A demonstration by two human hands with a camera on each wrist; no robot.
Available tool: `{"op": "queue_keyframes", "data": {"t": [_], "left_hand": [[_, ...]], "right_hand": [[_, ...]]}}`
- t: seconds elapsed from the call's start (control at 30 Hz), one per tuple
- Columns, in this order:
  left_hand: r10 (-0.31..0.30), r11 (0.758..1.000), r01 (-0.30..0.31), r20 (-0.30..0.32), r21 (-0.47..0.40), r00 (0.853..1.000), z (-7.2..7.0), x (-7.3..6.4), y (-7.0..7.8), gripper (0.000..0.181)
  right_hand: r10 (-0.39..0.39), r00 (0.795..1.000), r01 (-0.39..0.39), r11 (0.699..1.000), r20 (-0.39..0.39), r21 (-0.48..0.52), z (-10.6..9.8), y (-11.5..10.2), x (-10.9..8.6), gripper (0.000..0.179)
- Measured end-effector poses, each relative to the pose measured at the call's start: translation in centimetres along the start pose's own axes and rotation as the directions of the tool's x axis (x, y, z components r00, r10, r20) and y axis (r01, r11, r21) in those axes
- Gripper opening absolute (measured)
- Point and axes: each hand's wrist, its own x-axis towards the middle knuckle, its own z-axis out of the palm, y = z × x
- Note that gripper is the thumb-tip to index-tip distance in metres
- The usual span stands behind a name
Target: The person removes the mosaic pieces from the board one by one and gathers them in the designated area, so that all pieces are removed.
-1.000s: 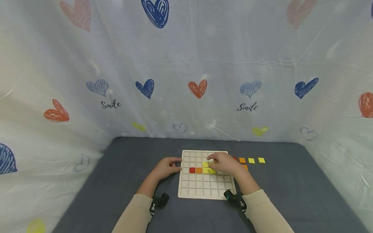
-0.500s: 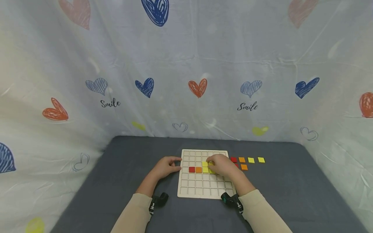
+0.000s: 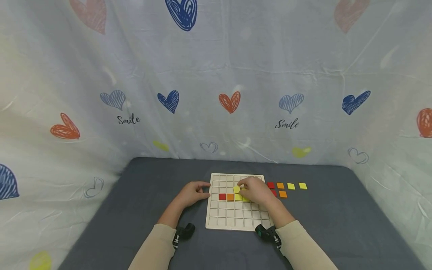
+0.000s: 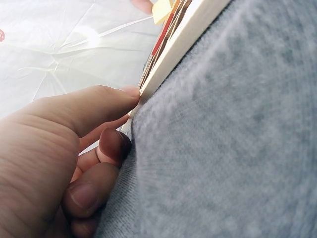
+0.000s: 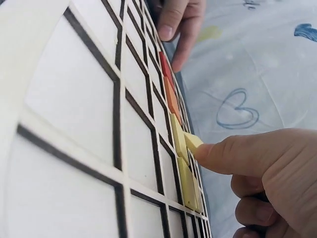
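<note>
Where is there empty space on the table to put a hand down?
The dark grey tablecloth is bare left of the wooden grid board, and right beyond the loose coloured square tiles. It is crowded mid-board, where the right hand touches a yellow tile.

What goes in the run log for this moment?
left hand: steadies grid board edge | right hand: tips yellow tile over cell | row: red, orange, yellow seated
</note>
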Motion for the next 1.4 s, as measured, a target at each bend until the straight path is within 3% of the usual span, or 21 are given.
{"op": "queue_keyframes", "data": {"t": [0.2, 0.37, 0.7, 1.17, 1.4], "left_hand": [[0.006, 1.0, -0.006, 0.004, 0.005, 1.0, 0.0, 0.0, -0.1, 0.043], [0.013, 1.0, -0.013, 0.003, 0.007, 1.0, 0.0, 0.0, -0.1, 0.042], [0.011, 1.0, -0.011, 0.004, 0.013, 1.0, 0.1, 0.0, 0.0, 0.043], [-0.003, 1.0, 0.003, -0.005, 0.025, 1.0, 0.2, 0.2, -0.3, 0.043], [-0.006, 1.0, 0.006, -0.007, 0.02, 1.0, 0.2, 0.1, -0.1, 0.043]], "right_hand": [[0.015, 0.999, -0.018, 0.997, -0.032, -0.075, 0.0, -0.2, 0.0, 0.025], [0.041, 0.999, -0.04, 0.997, -0.018, 0.063, -0.9, 0.0, -0.2, 0.027], [-0.005, 0.999, 0.016, 0.958, -0.036, 0.287, -4.3, 1.2, -1.0, 0.028], [0.084, 0.994, -0.05, 0.909, -0.065, 0.414, -9.1, 4.9, -3.0, 0.036], [0.115, 0.992, -0.083, 0.92, -0.061, 0.383, -10.8, 7.4, -4.1, 0.039]]}}
